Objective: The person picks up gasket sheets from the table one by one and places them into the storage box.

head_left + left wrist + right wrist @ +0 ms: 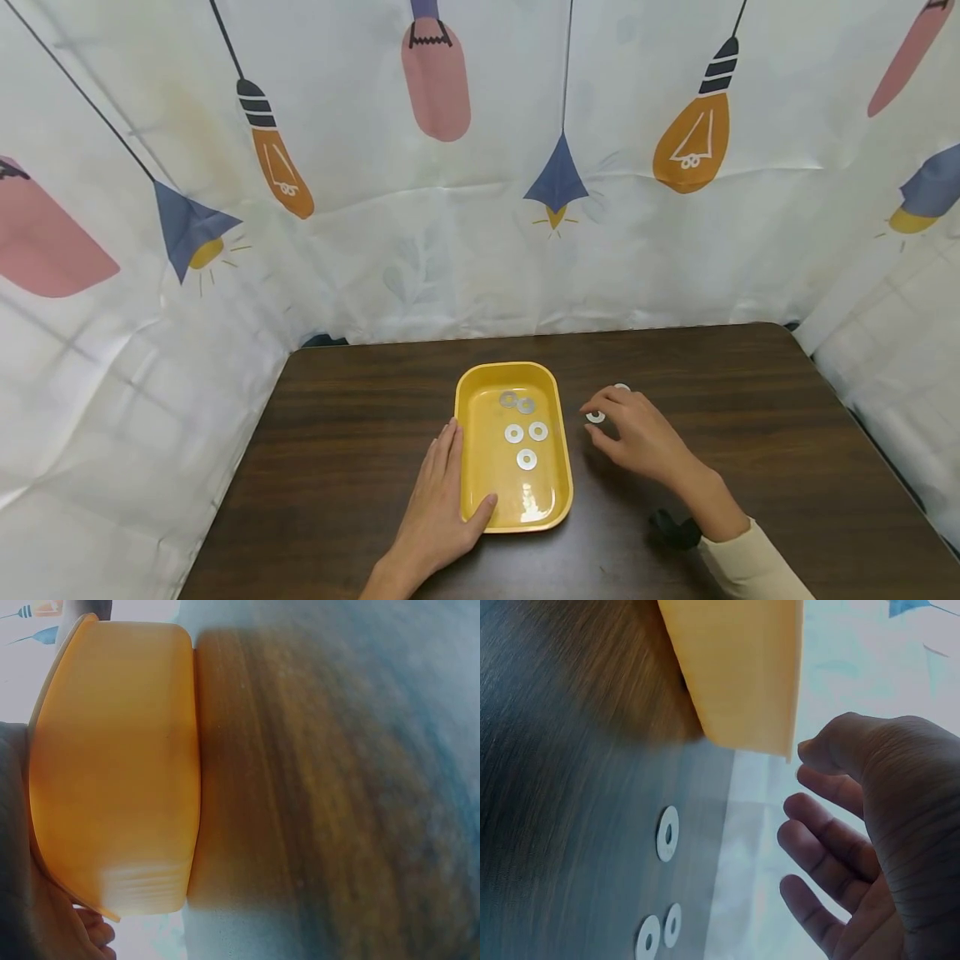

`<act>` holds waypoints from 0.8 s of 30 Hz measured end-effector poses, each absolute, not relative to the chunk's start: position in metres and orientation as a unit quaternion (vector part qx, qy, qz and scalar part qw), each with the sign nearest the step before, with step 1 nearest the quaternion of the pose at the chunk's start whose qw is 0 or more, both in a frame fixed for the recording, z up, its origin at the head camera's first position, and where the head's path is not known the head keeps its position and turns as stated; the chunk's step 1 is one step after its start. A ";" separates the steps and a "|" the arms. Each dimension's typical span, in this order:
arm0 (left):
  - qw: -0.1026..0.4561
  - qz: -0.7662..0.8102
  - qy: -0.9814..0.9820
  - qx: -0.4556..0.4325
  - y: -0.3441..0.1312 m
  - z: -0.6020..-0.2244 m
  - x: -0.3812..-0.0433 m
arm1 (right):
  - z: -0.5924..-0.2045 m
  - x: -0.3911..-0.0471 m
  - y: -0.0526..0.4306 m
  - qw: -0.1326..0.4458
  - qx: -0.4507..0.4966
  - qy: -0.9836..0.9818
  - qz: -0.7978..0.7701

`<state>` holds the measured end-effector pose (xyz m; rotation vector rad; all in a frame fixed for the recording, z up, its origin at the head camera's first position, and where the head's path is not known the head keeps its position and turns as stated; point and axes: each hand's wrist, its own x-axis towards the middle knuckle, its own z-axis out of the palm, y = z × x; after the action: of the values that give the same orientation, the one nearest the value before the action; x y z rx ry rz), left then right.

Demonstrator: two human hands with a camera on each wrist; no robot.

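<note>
A yellow tray (564,500) stands on the table with several flat, ring-shaped washers (527,459) in it. My left hand (441,508) lies along the tray's left side, fingers straight, the thumb over the rim by the near left corner. To the right of the tray, my right hand (637,433) hovers above the table, thumb and fingers apart with nothing between them. Beneath its fingertips one washer (596,417) shows on the table, and another (622,386) peeks out behind the knuckles. Three washers, one of them higher up (667,834), appear in the right wrist view.
The dark wood-grain table (360,433) reaches out on both sides of the tray. A white curtain (480,250) printed with lamps hangs behind its far edge and along the sides. A dark band (675,530) sits at the right wrist, beside the pale sleeve (753,567).
</note>
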<state>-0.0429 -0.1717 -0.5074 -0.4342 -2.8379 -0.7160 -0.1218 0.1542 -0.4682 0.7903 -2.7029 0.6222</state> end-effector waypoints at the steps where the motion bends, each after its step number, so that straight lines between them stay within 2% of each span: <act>1: 0.090 -0.241 -0.955 -0.145 -0.172 -0.507 -0.043 | -0.468 -0.122 0.155 0.131 0.273 -0.929 0.215; 8: 0.096 -0.242 -0.954 -0.149 -0.172 -0.507 -0.042 | -0.469 -0.123 0.160 0.142 0.273 -0.926 0.219; 24: 0.086 -0.242 -0.955 -0.146 -0.171 -0.506 -0.042 | -0.470 -0.123 0.168 0.108 0.235 -0.939 0.225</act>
<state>-0.0416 -0.1713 -0.5061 -0.4350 -2.8464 -0.7214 -0.1227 0.1683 -0.4698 0.6926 -2.7650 0.6611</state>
